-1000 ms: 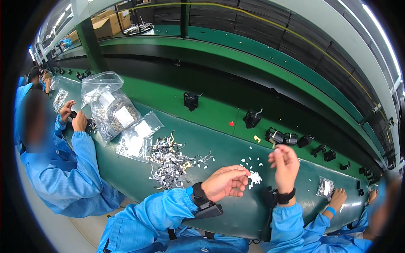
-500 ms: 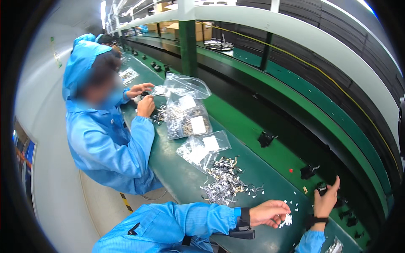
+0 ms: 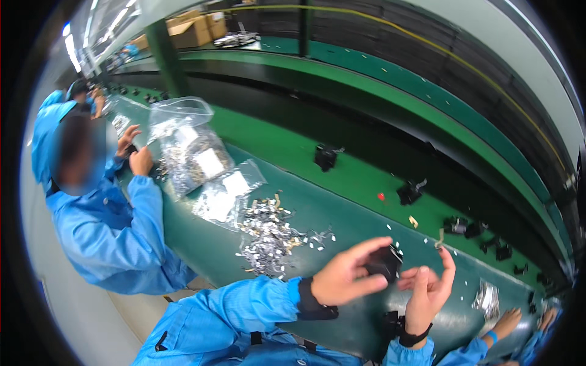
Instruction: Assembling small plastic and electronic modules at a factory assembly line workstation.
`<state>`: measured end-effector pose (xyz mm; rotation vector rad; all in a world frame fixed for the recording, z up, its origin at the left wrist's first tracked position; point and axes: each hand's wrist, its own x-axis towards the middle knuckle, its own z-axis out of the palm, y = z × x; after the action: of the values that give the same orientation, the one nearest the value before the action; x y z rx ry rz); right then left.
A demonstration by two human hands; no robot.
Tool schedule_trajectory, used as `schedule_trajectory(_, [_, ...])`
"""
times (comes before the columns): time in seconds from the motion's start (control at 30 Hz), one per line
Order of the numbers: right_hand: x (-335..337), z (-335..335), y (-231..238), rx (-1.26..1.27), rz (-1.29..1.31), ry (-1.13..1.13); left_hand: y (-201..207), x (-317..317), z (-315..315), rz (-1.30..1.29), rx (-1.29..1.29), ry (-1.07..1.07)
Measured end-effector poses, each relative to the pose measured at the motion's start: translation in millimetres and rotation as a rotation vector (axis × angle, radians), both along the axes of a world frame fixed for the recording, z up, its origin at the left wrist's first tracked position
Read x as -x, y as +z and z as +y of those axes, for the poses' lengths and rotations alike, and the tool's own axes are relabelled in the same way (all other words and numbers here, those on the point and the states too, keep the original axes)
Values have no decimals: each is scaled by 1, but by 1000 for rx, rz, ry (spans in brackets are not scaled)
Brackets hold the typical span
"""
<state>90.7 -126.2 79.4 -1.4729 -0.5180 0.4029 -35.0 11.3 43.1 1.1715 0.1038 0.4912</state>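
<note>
My left hand (image 3: 342, 277) holds a small black block-shaped part (image 3: 384, 263) between thumb and fingers, above the green worktable (image 3: 329, 195). Close on its right is my right hand (image 3: 427, 293), its index finger raised and its fingers apart. A short pale wire piece (image 3: 440, 236) shows by that raised fingertip; whether it is touched I cannot tell. Left of my hands lies a loose pile of short wires with white connectors (image 3: 268, 238). Small white bits are scattered on the tabletop near my hands.
Beyond the table runs a conveyor with several black parts, one of them nearby (image 3: 410, 192). Clear bags of wires (image 3: 198, 155) lie before a co-worker in blue (image 3: 104, 226) at left. A silvery bag (image 3: 486, 299) and another person's hand (image 3: 506, 320) are at right.
My view has turned right. My right hand has come back from the conveyor toward my left hand. The left hand has left the small white pieces and now has a black part.
</note>
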Motion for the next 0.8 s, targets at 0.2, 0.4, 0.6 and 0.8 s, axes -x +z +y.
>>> schedule_trajectory(0.2, [-21, -17, 1, -224, 101, 208, -17, -5, 14, 108, 527, -220])
schedule_trajectory(0.4, [-37, -30, -1, -27, 282, 426, -25, -12, 18, 336, 483, -149])
schedule_trajectory(0.6, [-38, -28, -1, 228, 183, 519, -13, -17, 12, 512, 453, -127])
schedule_trajectory(0.8, [-36, -24, 3, 476, -21, 520, -3, -15, 3, 542, 175, 3])
